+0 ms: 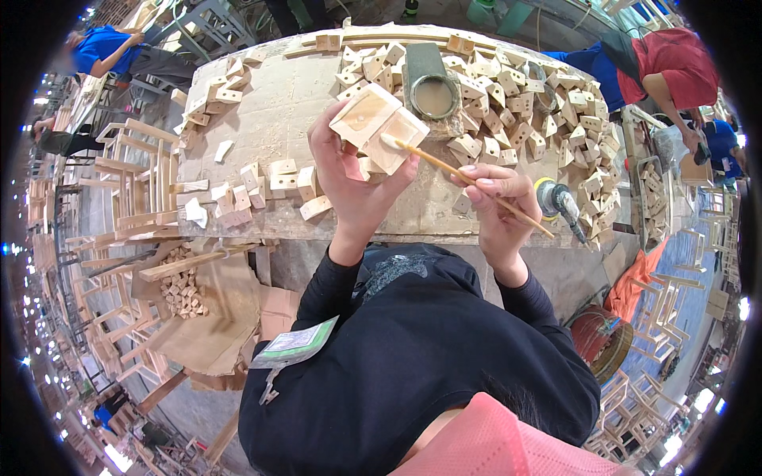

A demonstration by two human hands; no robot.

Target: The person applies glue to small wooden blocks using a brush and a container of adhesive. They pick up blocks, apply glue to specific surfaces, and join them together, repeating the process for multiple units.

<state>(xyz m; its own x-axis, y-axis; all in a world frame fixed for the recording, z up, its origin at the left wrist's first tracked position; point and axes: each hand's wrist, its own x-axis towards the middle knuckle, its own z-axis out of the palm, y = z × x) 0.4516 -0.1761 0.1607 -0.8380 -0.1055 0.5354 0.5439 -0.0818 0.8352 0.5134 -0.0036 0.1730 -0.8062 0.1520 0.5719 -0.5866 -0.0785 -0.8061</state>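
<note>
Raised over the table, my left hand [353,170] grips a pale wooden block [368,116] between thumb and fingers. The block looks like two pieces side by side, with a seam across it; whether they are joined I cannot tell. My right hand [502,208] pinches a thin wooden stick [441,165] near its middle. The stick's pale far tip touches the face of the block, at a whitish spot. Just beyond the block stands a dark, open container [425,63] with light brown contents.
Many drilled wooden blocks [508,103] lie heaped across the table [278,95], with more at its left. A power sander [559,205] rests at the right. Chair frames [135,178] stand left, a red drum [595,341] lower right. A person in red [671,71] works at the far right.
</note>
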